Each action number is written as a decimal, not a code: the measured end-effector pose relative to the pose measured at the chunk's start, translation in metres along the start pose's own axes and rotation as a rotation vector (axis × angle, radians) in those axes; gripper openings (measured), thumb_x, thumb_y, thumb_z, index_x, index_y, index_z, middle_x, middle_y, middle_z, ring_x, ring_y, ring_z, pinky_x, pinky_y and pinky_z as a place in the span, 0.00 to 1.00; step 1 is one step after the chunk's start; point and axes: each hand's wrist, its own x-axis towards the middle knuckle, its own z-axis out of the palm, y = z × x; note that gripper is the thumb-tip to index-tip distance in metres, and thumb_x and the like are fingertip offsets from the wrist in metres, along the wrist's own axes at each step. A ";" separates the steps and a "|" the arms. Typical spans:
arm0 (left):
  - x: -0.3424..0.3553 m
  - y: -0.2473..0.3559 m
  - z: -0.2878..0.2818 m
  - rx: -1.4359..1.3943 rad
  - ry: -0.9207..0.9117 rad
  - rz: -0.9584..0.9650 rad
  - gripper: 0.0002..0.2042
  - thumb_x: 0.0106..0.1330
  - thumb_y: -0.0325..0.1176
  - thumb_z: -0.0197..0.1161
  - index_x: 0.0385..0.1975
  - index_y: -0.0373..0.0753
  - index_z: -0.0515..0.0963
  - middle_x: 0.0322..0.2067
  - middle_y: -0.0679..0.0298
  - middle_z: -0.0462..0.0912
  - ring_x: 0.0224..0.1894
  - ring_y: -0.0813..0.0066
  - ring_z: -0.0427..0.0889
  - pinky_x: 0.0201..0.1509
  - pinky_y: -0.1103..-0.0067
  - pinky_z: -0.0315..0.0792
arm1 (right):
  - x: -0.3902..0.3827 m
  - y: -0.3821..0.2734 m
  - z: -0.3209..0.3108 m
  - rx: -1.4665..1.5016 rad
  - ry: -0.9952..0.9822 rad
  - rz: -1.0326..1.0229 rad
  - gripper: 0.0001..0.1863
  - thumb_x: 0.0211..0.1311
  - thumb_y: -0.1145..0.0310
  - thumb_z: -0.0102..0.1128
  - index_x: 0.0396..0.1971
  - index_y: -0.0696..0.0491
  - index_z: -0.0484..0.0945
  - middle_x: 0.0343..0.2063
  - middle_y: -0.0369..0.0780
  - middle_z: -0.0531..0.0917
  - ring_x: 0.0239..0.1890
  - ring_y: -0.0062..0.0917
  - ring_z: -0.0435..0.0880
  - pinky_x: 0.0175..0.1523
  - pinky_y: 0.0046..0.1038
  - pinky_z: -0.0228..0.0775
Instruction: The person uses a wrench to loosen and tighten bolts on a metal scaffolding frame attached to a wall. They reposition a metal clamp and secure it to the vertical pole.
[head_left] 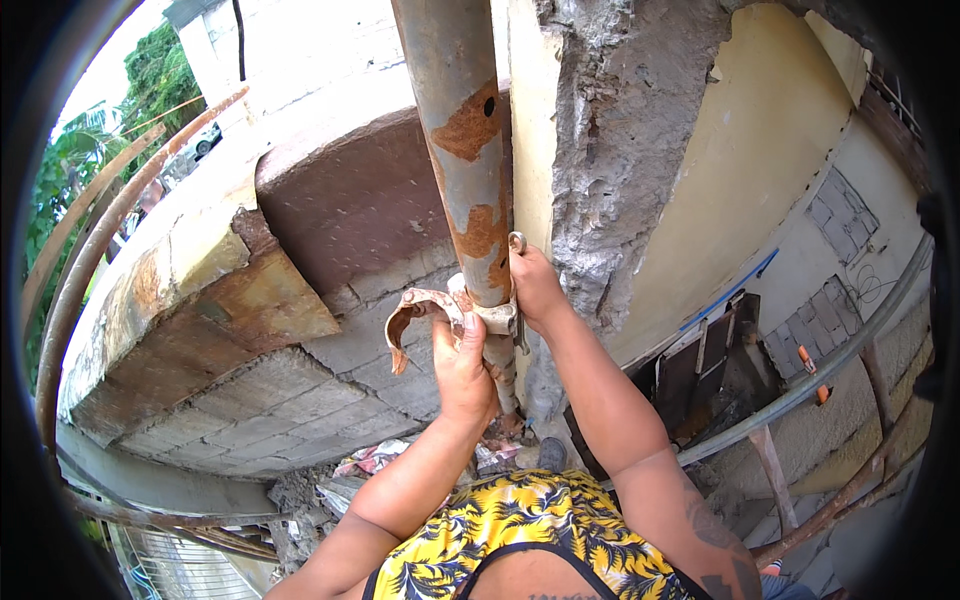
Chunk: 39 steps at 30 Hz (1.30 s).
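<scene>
A rust-patched steel pipe (468, 190) stands upright in front of me. Around its lower part sits a pale, rusty scaffold clamp (497, 318), whose curved outer jaw (408, 318) hangs open to the left, off the pipe. My left hand (466, 375) is closed on the clamp from below, thumb pressed against its front. On the pipe's right side, my right hand (537, 287) grips a wrench (517, 241); its ring end shows above the fist and a thin metal end below. The fingers behind the pipe are partly hidden.
Close on the right rises a broken concrete column (610, 140). A brown sheet-metal ledge (350, 195) and a block wall (260, 405) lie to the left. Curved rusty bars (95, 250) and a grey metal rail (800, 392) flank me. Bags and rubble (375, 460) lie below.
</scene>
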 end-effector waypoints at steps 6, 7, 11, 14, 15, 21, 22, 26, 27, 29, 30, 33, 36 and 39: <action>0.007 -0.013 -0.028 0.001 -0.257 0.165 0.34 0.74 0.49 0.56 0.73 0.35 0.59 0.67 0.55 0.71 0.69 0.63 0.71 0.74 0.66 0.61 | 0.001 0.002 0.001 -0.025 0.011 -0.008 0.13 0.77 0.64 0.51 0.42 0.56 0.81 0.39 0.35 0.85 0.41 0.19 0.83 0.49 0.27 0.76; 0.010 -0.017 -0.034 0.057 -0.265 0.175 0.36 0.73 0.51 0.56 0.74 0.35 0.58 0.67 0.55 0.70 0.69 0.62 0.70 0.75 0.66 0.59 | -0.002 0.001 0.003 -0.019 0.027 -0.004 0.13 0.77 0.64 0.51 0.42 0.56 0.81 0.39 0.36 0.85 0.41 0.19 0.83 0.49 0.27 0.76; 0.009 -0.016 -0.031 0.252 -0.174 0.132 0.36 0.74 0.49 0.56 0.74 0.33 0.57 0.67 0.56 0.69 0.69 0.65 0.68 0.76 0.68 0.56 | -0.003 0.000 0.003 -0.081 0.055 -0.027 0.13 0.76 0.64 0.51 0.43 0.57 0.81 0.39 0.36 0.85 0.40 0.19 0.82 0.49 0.26 0.75; 0.010 -0.016 -0.022 0.238 -0.168 0.175 0.32 0.76 0.43 0.56 0.74 0.32 0.58 0.67 0.56 0.71 0.69 0.66 0.68 0.76 0.69 0.56 | 0.003 0.004 -0.005 -0.105 0.065 -0.009 0.13 0.77 0.63 0.51 0.43 0.57 0.81 0.39 0.36 0.85 0.42 0.20 0.81 0.50 0.26 0.74; 0.008 -0.016 -0.021 0.225 -0.150 0.155 0.32 0.76 0.43 0.56 0.73 0.32 0.58 0.67 0.56 0.71 0.69 0.66 0.68 0.76 0.69 0.56 | 0.003 0.006 -0.004 -0.114 0.081 0.003 0.14 0.78 0.63 0.51 0.43 0.57 0.81 0.39 0.35 0.85 0.42 0.20 0.81 0.51 0.26 0.74; 0.013 -0.015 -0.031 0.229 -0.142 0.103 0.30 0.77 0.42 0.55 0.73 0.32 0.59 0.67 0.57 0.71 0.69 0.68 0.69 0.75 0.70 0.57 | -0.032 0.010 -0.035 -0.169 0.216 0.033 0.11 0.79 0.58 0.53 0.39 0.49 0.78 0.27 0.31 0.79 0.20 0.11 0.66 0.25 0.20 0.58; 0.013 -0.015 -0.034 0.194 -0.133 0.108 0.30 0.78 0.41 0.55 0.73 0.32 0.59 0.66 0.57 0.72 0.69 0.69 0.69 0.75 0.70 0.58 | -0.046 0.015 -0.042 -0.123 0.230 0.141 0.11 0.79 0.57 0.52 0.37 0.46 0.76 0.23 0.28 0.75 0.16 0.10 0.63 0.19 0.19 0.52; 0.016 -0.026 -0.032 0.161 -0.115 0.151 0.35 0.77 0.45 0.60 0.74 0.30 0.54 0.65 0.55 0.71 0.66 0.68 0.70 0.72 0.71 0.61 | -0.120 0.094 -0.115 0.124 0.183 0.631 0.10 0.78 0.58 0.53 0.40 0.49 0.75 0.24 0.33 0.77 0.16 0.15 0.66 0.19 0.22 0.55; 0.014 -0.026 -0.032 0.165 -0.102 0.148 0.36 0.77 0.45 0.60 0.75 0.30 0.53 0.65 0.55 0.71 0.67 0.68 0.69 0.73 0.71 0.61 | -0.141 0.106 -0.113 0.085 0.142 0.722 0.10 0.77 0.59 0.55 0.41 0.49 0.75 0.25 0.34 0.78 0.17 0.16 0.69 0.20 0.24 0.60; 0.014 -0.036 -0.034 0.195 -0.066 0.132 0.39 0.77 0.48 0.61 0.76 0.29 0.51 0.67 0.54 0.69 0.68 0.67 0.69 0.73 0.71 0.61 | -0.186 0.141 -0.122 -0.137 0.013 0.778 0.08 0.78 0.62 0.56 0.44 0.49 0.77 0.26 0.34 0.80 0.20 0.19 0.73 0.26 0.26 0.66; 0.014 -0.034 -0.031 0.192 -0.080 0.138 0.40 0.77 0.48 0.61 0.76 0.29 0.50 0.67 0.54 0.69 0.68 0.67 0.69 0.73 0.71 0.61 | -0.190 0.153 -0.133 -0.293 -0.132 0.733 0.09 0.79 0.61 0.55 0.45 0.50 0.78 0.26 0.33 0.79 0.22 0.18 0.73 0.29 0.25 0.67; 0.009 -0.025 -0.027 0.120 -0.060 0.160 0.36 0.76 0.47 0.61 0.74 0.33 0.55 0.64 0.54 0.73 0.64 0.66 0.74 0.71 0.70 0.66 | -0.179 0.135 -0.135 -0.550 -0.239 0.641 0.16 0.81 0.56 0.52 0.47 0.54 0.78 0.25 0.31 0.75 0.27 0.15 0.72 0.34 0.22 0.66; 0.009 -0.023 -0.026 0.148 -0.042 0.163 0.31 0.77 0.49 0.59 0.70 0.35 0.62 0.60 0.56 0.77 0.61 0.67 0.77 0.67 0.71 0.69 | -0.146 0.108 -0.136 -0.592 -0.056 0.263 0.19 0.83 0.55 0.47 0.53 0.55 0.79 0.25 0.30 0.72 0.26 0.15 0.69 0.32 0.23 0.64; 0.011 -0.026 -0.025 0.166 -0.034 0.187 0.31 0.77 0.49 0.56 0.70 0.34 0.62 0.63 0.56 0.76 0.64 0.67 0.74 0.71 0.70 0.64 | -0.097 0.063 -0.125 -0.433 -0.058 0.113 0.19 0.83 0.58 0.46 0.56 0.57 0.78 0.27 0.32 0.75 0.29 0.17 0.73 0.37 0.24 0.67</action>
